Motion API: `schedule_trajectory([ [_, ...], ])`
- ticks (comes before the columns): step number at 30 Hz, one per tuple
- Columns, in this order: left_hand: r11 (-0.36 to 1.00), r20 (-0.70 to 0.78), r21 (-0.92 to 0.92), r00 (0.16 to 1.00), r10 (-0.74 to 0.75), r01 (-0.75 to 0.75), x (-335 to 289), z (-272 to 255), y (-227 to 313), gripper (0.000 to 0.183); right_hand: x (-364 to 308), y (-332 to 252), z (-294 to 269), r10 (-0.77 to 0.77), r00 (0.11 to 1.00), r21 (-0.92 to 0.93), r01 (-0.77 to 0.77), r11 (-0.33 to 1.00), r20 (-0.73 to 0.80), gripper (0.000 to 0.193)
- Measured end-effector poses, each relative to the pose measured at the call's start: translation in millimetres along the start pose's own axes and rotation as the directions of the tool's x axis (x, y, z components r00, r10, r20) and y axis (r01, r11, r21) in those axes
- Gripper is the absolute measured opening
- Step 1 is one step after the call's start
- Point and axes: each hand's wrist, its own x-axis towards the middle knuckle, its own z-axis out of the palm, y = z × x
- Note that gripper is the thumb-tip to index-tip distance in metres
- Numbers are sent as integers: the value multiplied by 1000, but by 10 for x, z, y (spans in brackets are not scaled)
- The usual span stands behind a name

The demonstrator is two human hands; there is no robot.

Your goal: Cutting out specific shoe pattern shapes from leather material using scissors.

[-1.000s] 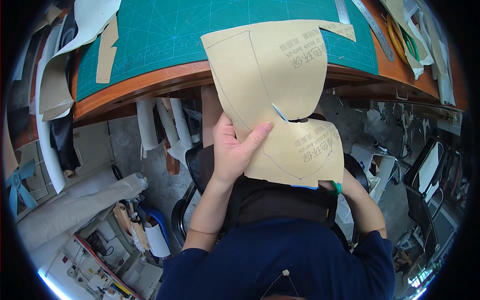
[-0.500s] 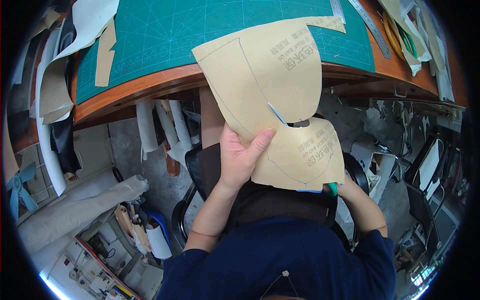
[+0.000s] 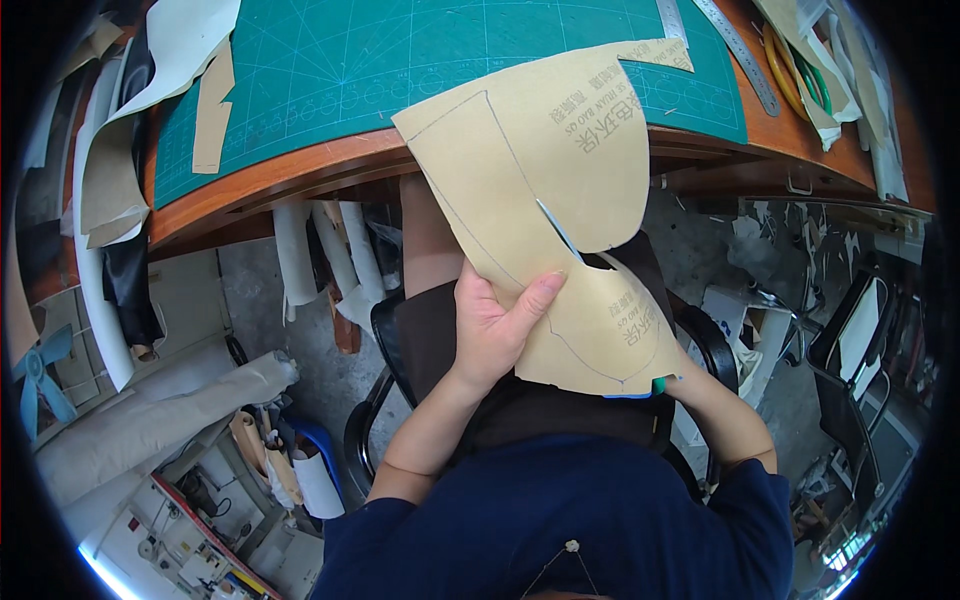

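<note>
Green mat (image 3: pixel 330 75) partly behind tan sheet (image 3: pixel 560 165)

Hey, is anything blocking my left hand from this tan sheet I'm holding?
Nothing visible: the left hand grips the tan sheet directly by its left edge. A blade shows near that hand, but not between the two.

My head camera looks down into a workshop where sheet material gets cut. What tells me so: a green gridded cutting mat (image 3: pixel 340 50) covers much of a wooden table (image 3: pixel 250 190), metal rulers (image 3: pixel 738 55) lie toward the right, and a tan sheet (image 3: pixel 560 150) bears drawn outlines. I see long sheets (image 3: pixel 185 45) draped over the table's left end, pale rolls (image 3: pixel 294 245) beneath it, a bigger roll (image 3: pixel 180 420) at lower left, and pale scraps (image 3: pixel 750 257) on the grey floor (image 3: pixel 255 290)
</note>
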Motion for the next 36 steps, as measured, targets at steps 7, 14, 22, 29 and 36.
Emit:
schedule_trajectory([
  [7, 981, -44, -181, 997, 61, -68, 201, -237, 89, 33, -32, 250, -277, -255, 929, 179, 212, 961, 267, 49],
  [14, 974, -53, 97, 976, 212, -206, 84, -71, 8, 42, -77, -4, -19, 253, 966, 33, -252, 967, -56, 43],
  [22, 984, -56, 81, 985, 164, -159, 69, -67, 7, 38, -99, 312, -328, -135, 947, 171, 87, 981, 292, 42],
  [29, 989, -34, 64, 990, 138, -136, 22, 12, 13, 35, -12, 39, 5, 29, 994, -140, -14, 990, 105, 42],
  [36, 978, 24, -3, 977, 211, -211, 72, -106, -2, 32, -170, 52, -85, 11, 999, 39, -12, 999, 38, 43],
])
